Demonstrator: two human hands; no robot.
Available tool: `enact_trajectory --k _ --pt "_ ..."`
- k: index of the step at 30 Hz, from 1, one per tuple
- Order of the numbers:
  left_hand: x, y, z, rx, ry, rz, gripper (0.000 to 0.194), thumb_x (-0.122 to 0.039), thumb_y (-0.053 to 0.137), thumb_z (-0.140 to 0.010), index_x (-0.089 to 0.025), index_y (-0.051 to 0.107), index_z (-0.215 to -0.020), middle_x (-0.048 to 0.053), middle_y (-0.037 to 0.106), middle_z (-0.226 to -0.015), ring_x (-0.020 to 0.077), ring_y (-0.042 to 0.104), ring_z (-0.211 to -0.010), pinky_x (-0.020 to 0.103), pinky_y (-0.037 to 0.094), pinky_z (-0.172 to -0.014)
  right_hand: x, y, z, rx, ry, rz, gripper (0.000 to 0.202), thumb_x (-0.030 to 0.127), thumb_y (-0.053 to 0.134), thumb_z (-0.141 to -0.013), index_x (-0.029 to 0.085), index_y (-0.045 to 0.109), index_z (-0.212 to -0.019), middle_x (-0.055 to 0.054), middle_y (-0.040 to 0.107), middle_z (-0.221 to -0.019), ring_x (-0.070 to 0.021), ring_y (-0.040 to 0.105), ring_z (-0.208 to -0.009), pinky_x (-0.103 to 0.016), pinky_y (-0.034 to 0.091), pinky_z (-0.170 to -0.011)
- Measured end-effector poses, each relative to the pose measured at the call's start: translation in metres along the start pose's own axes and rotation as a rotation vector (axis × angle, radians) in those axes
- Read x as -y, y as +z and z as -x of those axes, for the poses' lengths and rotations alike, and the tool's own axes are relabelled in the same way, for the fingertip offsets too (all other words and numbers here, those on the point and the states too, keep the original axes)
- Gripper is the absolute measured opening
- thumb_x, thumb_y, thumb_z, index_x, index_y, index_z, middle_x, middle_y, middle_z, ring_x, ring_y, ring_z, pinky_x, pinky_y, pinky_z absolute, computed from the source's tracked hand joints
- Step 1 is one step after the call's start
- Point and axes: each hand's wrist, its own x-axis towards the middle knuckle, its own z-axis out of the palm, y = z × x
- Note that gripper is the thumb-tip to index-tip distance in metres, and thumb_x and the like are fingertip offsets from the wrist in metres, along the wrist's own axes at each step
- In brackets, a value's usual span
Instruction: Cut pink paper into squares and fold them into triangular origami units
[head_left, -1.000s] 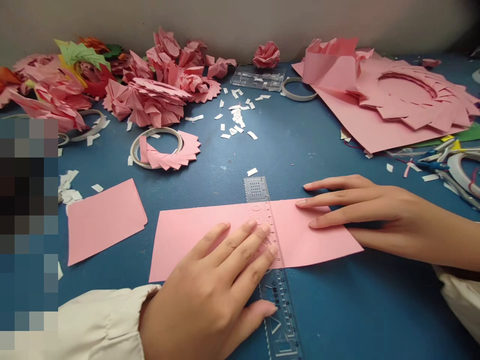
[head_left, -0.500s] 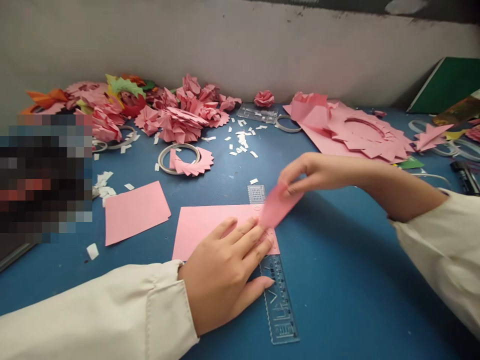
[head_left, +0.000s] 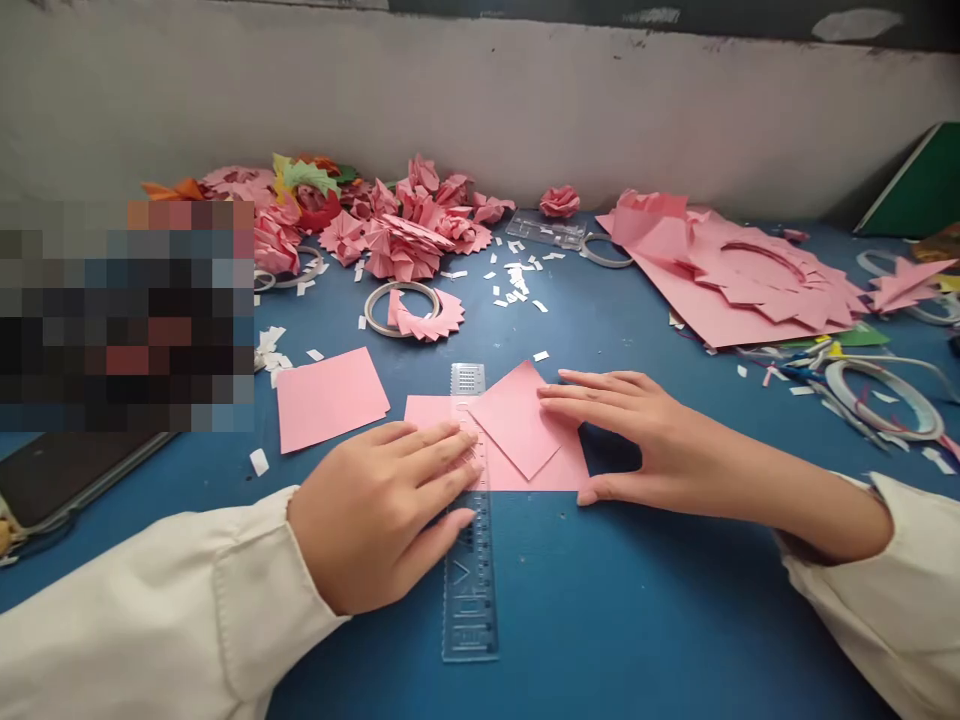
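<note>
My left hand [head_left: 401, 505] lies with outstretched fingers on a clear plastic ruler [head_left: 471, 590], pressing it across the left part of a pink paper strip [head_left: 559, 478]. To the right of the ruler a small pink paper square [head_left: 517, 420] rests askew on the strip, one corner pointing away from me. My right hand [head_left: 630, 430] has its fingers spread, with fingertips at the square's right side and the thumb by the strip's lower right corner. Some of the strip is hidden beneath my left hand and the square. Another pink paper piece [head_left: 330, 402] lies to the left.
Folded pink paper pieces [head_left: 409, 235] are heaped at the back left. A tape roll [head_left: 373, 310] has a pink paper ring leaning on it. Large pink sheets [head_left: 697, 310] lie at the back right, near another tape roll [head_left: 885, 400]. White paper scraps [head_left: 517, 280] are scattered about.
The small pink piece, held up in my right hand before, now lies on the strip, and those fingers have spread. The ruler and left hand sit farther left along the strip. The view has shifted.
</note>
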Motion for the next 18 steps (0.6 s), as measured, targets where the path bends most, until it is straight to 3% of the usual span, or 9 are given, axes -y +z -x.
enact_trajectory --k 2,7,9,13,18 --pt "0.005 -0.005 0.003 0.006 0.011 -0.001 0.037 -0.019 0.04 -0.111 -0.014 0.074 -0.123 0.007 0.075 -0.134 0.0283 0.074 -0.121 0.046 0.061 -0.098 -0.008 0.002 0.002 0.046 0.003 0.001 0.07 0.072 0.055 -0.1 0.024 0.052 -0.152 -0.013 0.066 -0.146 -0.034 0.06 -0.139 -0.054 0.054 -0.103" --pt "0.006 -0.008 -0.001 0.018 0.058 0.008 0.031 -0.014 0.047 -0.107 -0.009 0.074 -0.123 0.012 0.075 -0.134 0.0311 0.074 -0.122 0.046 0.064 -0.096 -0.014 0.009 0.0 0.01 0.003 0.05 0.064 0.07 0.053 -0.103 0.024 0.054 -0.147 -0.013 0.07 -0.141 -0.0335 0.064 -0.135 -0.052 0.052 -0.101" --pt "0.004 -0.006 -0.001 0.005 0.048 0.012 0.03 -0.013 0.05 -0.106 -0.008 0.074 -0.123 0.013 0.076 -0.132 0.0319 0.075 -0.121 0.046 0.065 -0.096 -0.012 0.01 -0.002 -0.045 -0.019 0.082 0.051 0.056 0.056 -0.107 0.022 0.053 -0.146 -0.013 0.074 -0.135 -0.0307 0.068 -0.13 -0.05 0.05 -0.104" --pt "-0.003 0.005 0.002 -0.072 -0.03 0.029 0.031 -0.015 0.049 -0.107 -0.007 0.074 -0.123 0.013 0.076 -0.132 0.0306 0.074 -0.122 0.045 0.063 -0.104 -0.009 0.01 -0.006 -0.149 -0.13 0.156 0.033 0.013 0.051 -0.108 0.019 0.057 -0.139 -0.009 0.077 -0.127 -0.0228 0.068 -0.13 -0.047 0.038 -0.119" --pt "-0.008 0.013 0.006 -0.072 -0.116 0.086 0.033 -0.018 0.048 -0.109 -0.011 0.073 -0.129 0.009 0.073 -0.14 0.023 0.067 -0.134 0.035 0.045 -0.125 0.0 0.012 -0.001 -0.177 -0.218 0.23 0.029 0.005 0.043 -0.107 0.011 0.065 -0.123 -0.009 0.081 -0.116 -0.0201 0.074 -0.118 -0.046 0.04 -0.122"
